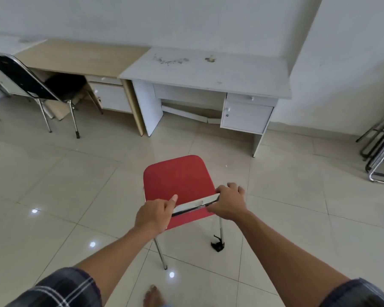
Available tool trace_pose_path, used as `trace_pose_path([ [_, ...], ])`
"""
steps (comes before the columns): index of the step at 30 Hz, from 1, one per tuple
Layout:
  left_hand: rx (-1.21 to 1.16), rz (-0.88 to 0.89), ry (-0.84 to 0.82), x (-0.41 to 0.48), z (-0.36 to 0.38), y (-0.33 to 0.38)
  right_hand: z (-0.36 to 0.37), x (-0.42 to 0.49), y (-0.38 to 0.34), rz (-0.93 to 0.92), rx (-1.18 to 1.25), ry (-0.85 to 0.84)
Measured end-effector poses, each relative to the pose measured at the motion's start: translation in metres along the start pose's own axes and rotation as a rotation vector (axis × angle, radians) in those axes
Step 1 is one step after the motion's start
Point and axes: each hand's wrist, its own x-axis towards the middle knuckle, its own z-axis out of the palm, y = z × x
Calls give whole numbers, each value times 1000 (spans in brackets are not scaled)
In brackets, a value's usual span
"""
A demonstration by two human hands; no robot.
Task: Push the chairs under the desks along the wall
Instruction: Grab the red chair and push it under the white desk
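Gripping the red chair (177,180) backrest, left hand (152,216) and right hand (227,201) curl tight.

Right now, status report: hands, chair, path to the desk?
Left hand and right hand grip red chair by backrest. Chair short of white desk. Loose board lying under desk.

Bright, even light (ceiling glare on floor tiles (34,210)).
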Motion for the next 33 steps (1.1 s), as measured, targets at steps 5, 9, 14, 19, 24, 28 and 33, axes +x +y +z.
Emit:
trace_pose_path([
  [5, -354, -414, 346, -28, 16, -7, -30, -4, 7, -27, 148, -115],
  [9, -873, -917, 290, -25, 15, 13, -24, -5, 13, 133, 497, 21],
  [14, -1406, -1151, 41, 2, -10, 23, -11, 12, 15, 373, 861, 40],
  [19, -1504, -1175, 137, 8, -8, 26, -17, 13, 15, 629, 1479, -106],
  [24, -1534, -1226, 238, 16, -11, 17, -14, 18, 15, 681, 1840, -239],
  [28, -1463, -1172, 218, 23, -9, 13, -12, 23, 10, 673, 1914, -245],
  [33, -1380, -1192, 261, 29, -20, 3, -9, 29, 0, 679, 1905, -235],
])
